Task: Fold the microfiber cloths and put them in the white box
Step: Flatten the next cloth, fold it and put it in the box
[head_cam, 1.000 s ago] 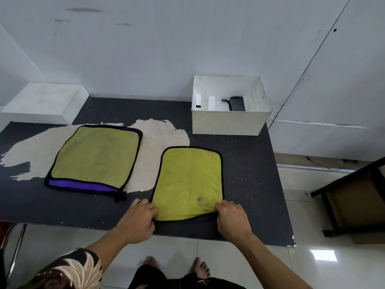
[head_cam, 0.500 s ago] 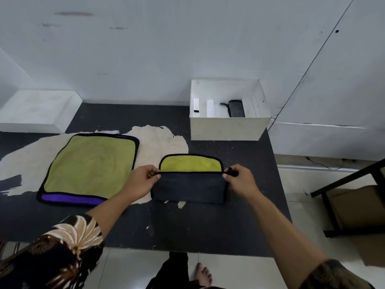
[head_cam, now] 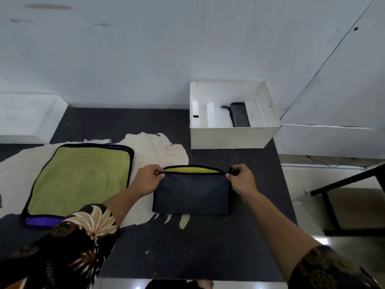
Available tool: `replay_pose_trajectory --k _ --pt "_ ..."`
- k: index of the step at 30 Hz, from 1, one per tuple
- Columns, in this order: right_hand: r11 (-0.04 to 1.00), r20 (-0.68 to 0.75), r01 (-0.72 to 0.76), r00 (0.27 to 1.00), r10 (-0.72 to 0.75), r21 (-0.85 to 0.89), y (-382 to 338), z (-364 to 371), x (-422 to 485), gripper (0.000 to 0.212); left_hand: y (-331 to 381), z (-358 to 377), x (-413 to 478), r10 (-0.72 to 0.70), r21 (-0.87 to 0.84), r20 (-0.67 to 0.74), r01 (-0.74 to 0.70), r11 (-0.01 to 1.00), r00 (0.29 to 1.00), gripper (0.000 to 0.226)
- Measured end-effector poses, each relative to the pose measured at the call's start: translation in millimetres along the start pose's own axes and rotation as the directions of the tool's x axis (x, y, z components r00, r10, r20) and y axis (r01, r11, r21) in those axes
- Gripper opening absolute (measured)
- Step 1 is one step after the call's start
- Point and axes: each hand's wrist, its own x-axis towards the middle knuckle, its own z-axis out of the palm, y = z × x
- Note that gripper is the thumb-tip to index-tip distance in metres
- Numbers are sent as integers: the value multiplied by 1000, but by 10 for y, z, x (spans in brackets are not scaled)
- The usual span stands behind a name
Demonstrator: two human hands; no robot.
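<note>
On the dark table (head_cam: 187,247), a second cloth (head_cam: 79,180) is laid flat at the left, and the white box (head_cam: 229,138) is set at the far right (a dark item (head_cam: 239,114) is seen inside). In front of the box, the half-folded cloth (head_cam: 191,195) is held, its flap corners pinched by the left hand (head_cam: 145,180) and right hand (head_cam: 241,180), fingers curled. The corners should be laid squarely on the far hem before the fold is pressed.

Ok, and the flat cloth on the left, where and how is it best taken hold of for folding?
Probably by its two near corners, on the purple edge, pinched from the near side, one hand each. The flat cloth lies spread on the table, so only its rim offers a pinch. The sleeve hides the right near corner. Left hand and right hand now pinch the folded cloth.
</note>
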Motion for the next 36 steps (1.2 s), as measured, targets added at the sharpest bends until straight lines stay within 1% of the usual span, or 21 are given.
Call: replay_pose_trajectory --k 3,7,9,12,15,19,23,25,28,30,32,34,36 --pt "1000 -22 -12 1000 11 -21 -23 36 85 28 16 -5 111 -7 21 2 7 1000 1000 12" --pt "1000 -60 21 998 -21 8 -131 56 157 30 60 -28 251 -10 7 -41 11 1000 999 9" --pt "1000 -61 26 998 -26 1 -167 74 172 34 69 -25 292 -34 1 -31 34 999 999 11" --pt "999 -15 1 1000 -1 -41 -158 110 157 46 14 7 316 -105 32 46 104 994 993 22" --pt "999 0 9 1000 -9 -51 -128 135 122 53 -47 30 284 -150 69 48 147 987 987 31" --pt "997 -47 75 996 -75 2 -115 128 55 48 -101 37 192 -178 56 18 177 983 984 29" --pt "989 -93 144 986 -141 33 -225 87 41 41 -124 -3 132 -139 37 -27 140 990 990 22" --pt "988 -115 153 982 -150 21 -290 65 44 43 -101 -49 126 -142 33 -39 144 989 989 23" --pt "992 -155 102 981 -113 -74 -292 39 -31 51 -99 -83 66 -210 57 -33 212 976 977 36" --pt "985 -164 -1 986 -28 -173 -239 70 -150 55 -103 -38 -21 -296 127 -3 294 947 955 51" --pt "962 -142 -82 989 46 -261 -152 144 -322 60 -118 67 -151 -360 174 23 351 920 933 59" --pt "936 -110 -129 989 98 -327 -44 242 -464 64 -127 190 -255 -376 172 36 365 915 926 57" --pt "917 -78 -147 989 127 -371 68 325 -570 66 -144 292 -331 -369 129 58 359 924 928 49"
